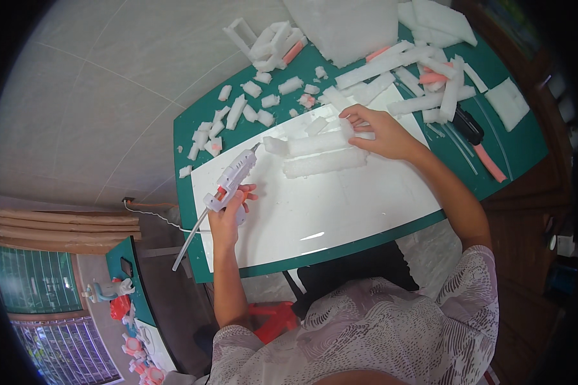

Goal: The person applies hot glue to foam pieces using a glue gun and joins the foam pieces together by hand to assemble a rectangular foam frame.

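My left hand [231, 208] is wrapped round the handle of a white hot glue gun [232, 174], whose nozzle points up and to the right. A clear glue stick [189, 242] juts out of its rear end. At the right end of a white foam assembly [318, 144], the fingers of my right hand [376, 131] close on the foam. A longer white foam strip [324, 163] runs along the assembly's near side. Both lie on a white board [282, 224]. The glue gun's tip is close to the assembly's left end, apart from it.
The green table [186, 154] bears several small foam chunks [236, 110] at the left. Foam strips [424, 83] pile up at the back right, beside a black-handled tool [467, 126] and clear glue sticks [459, 144]. A large foam sheet [347, 29] stands at the far edge. A white cord [157, 215] runs left to the wall.
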Available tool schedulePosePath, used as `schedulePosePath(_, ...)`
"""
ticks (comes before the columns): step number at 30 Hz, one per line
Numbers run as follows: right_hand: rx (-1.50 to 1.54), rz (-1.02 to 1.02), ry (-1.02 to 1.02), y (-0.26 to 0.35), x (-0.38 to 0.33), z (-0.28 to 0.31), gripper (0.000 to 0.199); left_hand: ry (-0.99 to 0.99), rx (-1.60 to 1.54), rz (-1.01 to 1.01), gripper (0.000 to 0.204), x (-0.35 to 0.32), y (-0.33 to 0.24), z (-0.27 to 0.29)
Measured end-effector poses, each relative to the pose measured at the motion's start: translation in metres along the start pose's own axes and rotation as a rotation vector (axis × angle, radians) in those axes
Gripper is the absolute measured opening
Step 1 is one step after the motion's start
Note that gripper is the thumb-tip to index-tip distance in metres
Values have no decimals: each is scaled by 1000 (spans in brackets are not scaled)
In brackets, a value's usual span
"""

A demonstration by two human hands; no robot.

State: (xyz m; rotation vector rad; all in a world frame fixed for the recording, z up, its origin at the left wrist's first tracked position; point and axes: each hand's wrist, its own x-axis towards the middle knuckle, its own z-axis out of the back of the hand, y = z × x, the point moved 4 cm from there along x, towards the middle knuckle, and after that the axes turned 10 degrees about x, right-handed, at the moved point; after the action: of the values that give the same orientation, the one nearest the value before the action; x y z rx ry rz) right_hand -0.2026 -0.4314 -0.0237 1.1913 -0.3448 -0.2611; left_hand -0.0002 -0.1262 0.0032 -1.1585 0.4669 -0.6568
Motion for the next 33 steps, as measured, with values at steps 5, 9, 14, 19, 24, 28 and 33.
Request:
schedulePosePath(5,-12,-4,1,-1,1,0,48,-5,-40,-22,26,-3,-7,2)
schedulePosePath(9,-11,-13,-6,0,1,-2,49,-8,3,-25,25,-4,-15,3)
schedulePosePath(14,6,18,-1,-5,1,-1,50,-38,52,-104,26,2,-41,11)
schedulePosePath(19,-9,10,-5,-2,0,-1,50,-40,54,-169,30,11,-66,24)
schedulePosePath(24,0,28,-6,-6,0,0,49,-132,81,-269,32,12,-90,43)
schedulePosePath(28,-29,54,-9,-6,0,0,49,-161,106,-270,33,10,-87,48)
schedulePosePath(33,-32,70,-12,-6,1,0,49,-111,228,-86,36,13,-54,32)
